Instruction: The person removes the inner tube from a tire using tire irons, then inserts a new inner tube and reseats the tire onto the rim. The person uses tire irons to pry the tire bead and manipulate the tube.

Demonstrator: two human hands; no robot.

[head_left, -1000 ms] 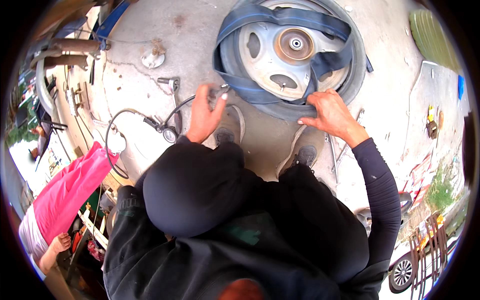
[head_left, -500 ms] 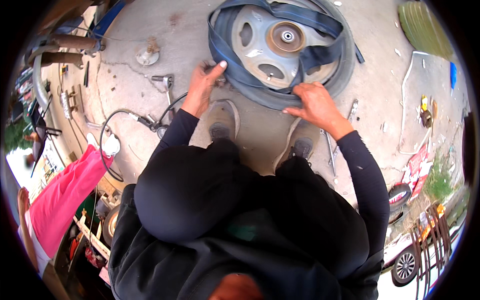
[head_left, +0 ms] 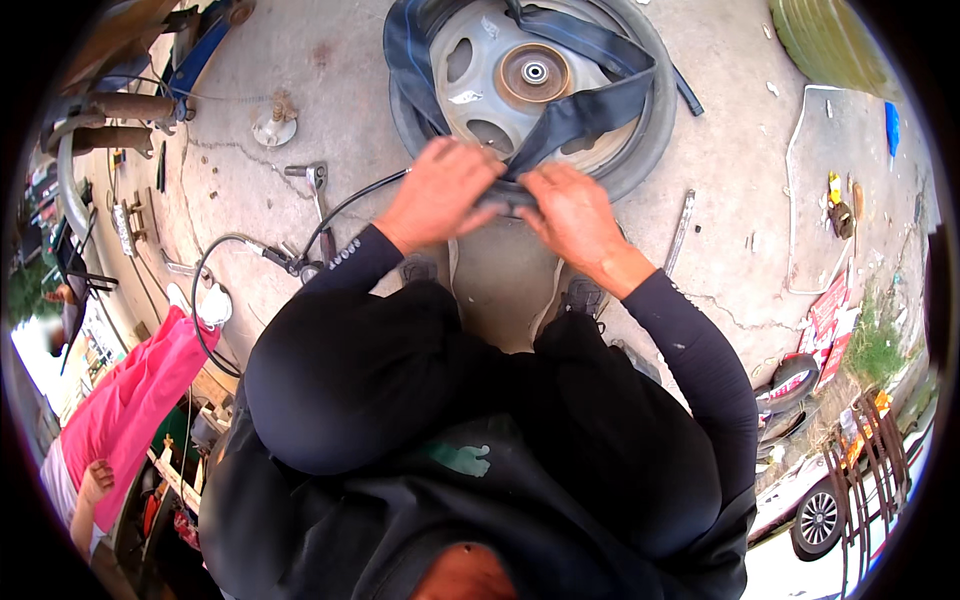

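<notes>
A wheel point(head_left: 488, 90) with a silver steel rim lies flat on the ground in front of me, its black tyre point(head_left: 655, 130) around it. A flat, dark blue-black inner tube point(head_left: 590, 110) is looped loosely over the rim and tyre. My left hand point(head_left: 440, 195) reaches to the tyre's near edge, its fingers smeared by motion. Close beside it, my right hand point(head_left: 578, 215) has its fingers curled round the tube at that same edge. A black air hose point(head_left: 345, 205) runs to the tyre near my left hand.
A ratchet wrench point(head_left: 315, 185) and a hose fitting with a gauge point(head_left: 285, 258) lie to the left. On the right is a metal bar point(head_left: 682, 230). A person in pink trousers point(head_left: 135, 385) stands at the left. Old tyres point(head_left: 790, 385) lie at the right.
My left hand has moved right along the tyre's near edge, closer to my right hand. The air hose's end now shows beside the tyre. The whole view has shifted slightly.
</notes>
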